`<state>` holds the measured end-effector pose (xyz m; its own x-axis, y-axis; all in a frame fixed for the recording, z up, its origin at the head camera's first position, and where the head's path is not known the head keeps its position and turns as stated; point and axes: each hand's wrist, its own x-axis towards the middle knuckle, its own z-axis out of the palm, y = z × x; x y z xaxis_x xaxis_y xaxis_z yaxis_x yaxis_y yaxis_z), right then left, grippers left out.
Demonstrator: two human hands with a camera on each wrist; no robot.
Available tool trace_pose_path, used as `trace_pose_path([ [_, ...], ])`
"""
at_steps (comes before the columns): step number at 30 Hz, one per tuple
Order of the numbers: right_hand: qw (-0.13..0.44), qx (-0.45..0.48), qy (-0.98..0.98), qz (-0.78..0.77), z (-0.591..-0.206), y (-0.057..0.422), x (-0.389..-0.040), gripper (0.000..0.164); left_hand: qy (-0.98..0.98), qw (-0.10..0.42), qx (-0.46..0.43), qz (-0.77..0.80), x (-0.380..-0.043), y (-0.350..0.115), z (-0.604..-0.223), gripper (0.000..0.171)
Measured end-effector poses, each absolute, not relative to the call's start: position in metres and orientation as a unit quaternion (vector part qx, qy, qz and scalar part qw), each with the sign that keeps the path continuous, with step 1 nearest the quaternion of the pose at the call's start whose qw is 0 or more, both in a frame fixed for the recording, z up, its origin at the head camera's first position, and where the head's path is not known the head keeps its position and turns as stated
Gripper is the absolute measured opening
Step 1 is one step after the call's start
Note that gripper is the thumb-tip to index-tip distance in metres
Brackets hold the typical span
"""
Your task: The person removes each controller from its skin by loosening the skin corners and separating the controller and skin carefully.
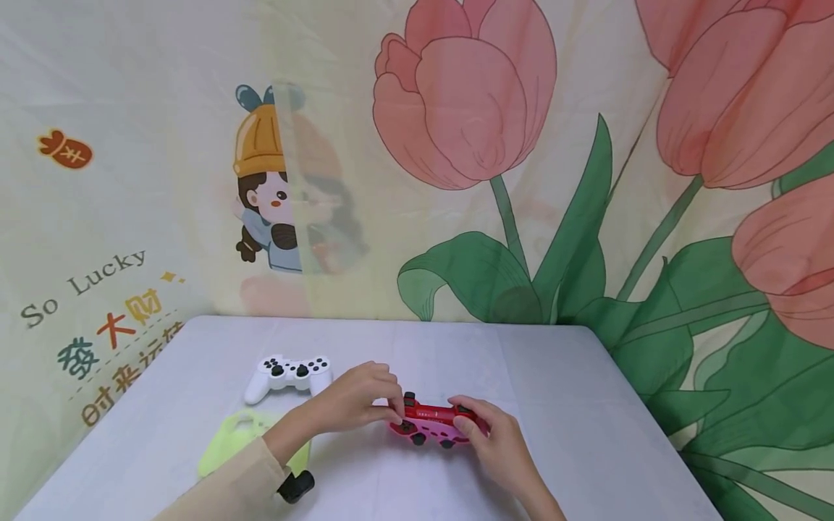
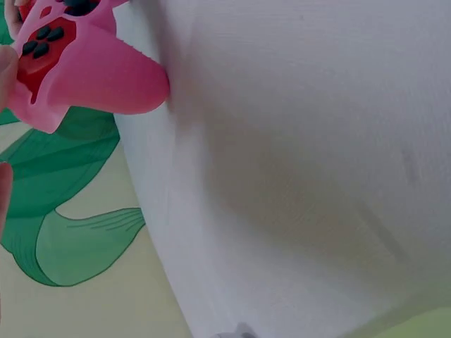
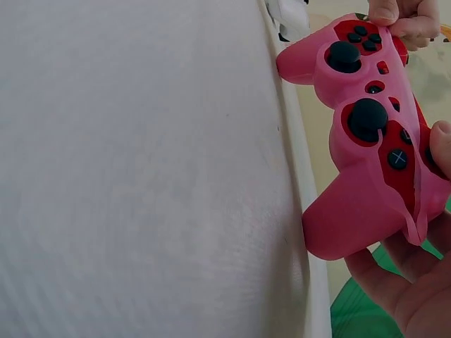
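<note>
A red game controller [image 1: 435,412] is partly covered by a pink rubbery sleeve [image 3: 352,215]; black sticks and buttons show through its openings. My left hand [image 1: 361,394] pinches the sleeve's edge at the controller's left end, near the directional buttons [image 3: 364,38]. At the other end my right hand [image 1: 498,438] grips the controller, thumb on top and fingers underneath, as the right wrist view shows. Along the upper edge the red shell lies bare, and near the right-hand buttons the sleeve's rim stands loose. One pink handle [image 2: 116,77] comes down close to the tabletop in the left wrist view.
On the white-covered table [image 1: 547,376], a white game controller [image 1: 289,373] lies behind my left forearm. A yellow-green soft cover [image 1: 228,434] lies partly under that forearm, beside a small black object [image 1: 296,486] at the wrist. A tulip-printed cloth [image 1: 469,94] hangs behind.
</note>
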<state>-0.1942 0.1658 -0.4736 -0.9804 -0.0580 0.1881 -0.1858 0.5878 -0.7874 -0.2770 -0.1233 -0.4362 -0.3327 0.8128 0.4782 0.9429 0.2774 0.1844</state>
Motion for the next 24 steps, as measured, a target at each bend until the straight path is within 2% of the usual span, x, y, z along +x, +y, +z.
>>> trace_pose_path([
  [7, 0.073, 0.066, -0.885, 0.455, -0.475, 0.167, -0.195, 0.036, -0.773, 0.19, -0.555, -0.24, -0.276, -0.123, -0.442, 0.017],
  [16, 0.062, 0.061, -0.88, 0.468, -0.474, 0.169, -0.196, 0.035, -0.788, 0.168, -0.512, -0.297, -0.276, -0.133, -0.451, 0.025],
  [24, 0.046, 0.05, -0.862, 0.502, -0.477, 0.176, -0.2, 0.033, -0.789, 0.153, -0.501, -0.321, -0.276, -0.13, -0.454, 0.038],
])
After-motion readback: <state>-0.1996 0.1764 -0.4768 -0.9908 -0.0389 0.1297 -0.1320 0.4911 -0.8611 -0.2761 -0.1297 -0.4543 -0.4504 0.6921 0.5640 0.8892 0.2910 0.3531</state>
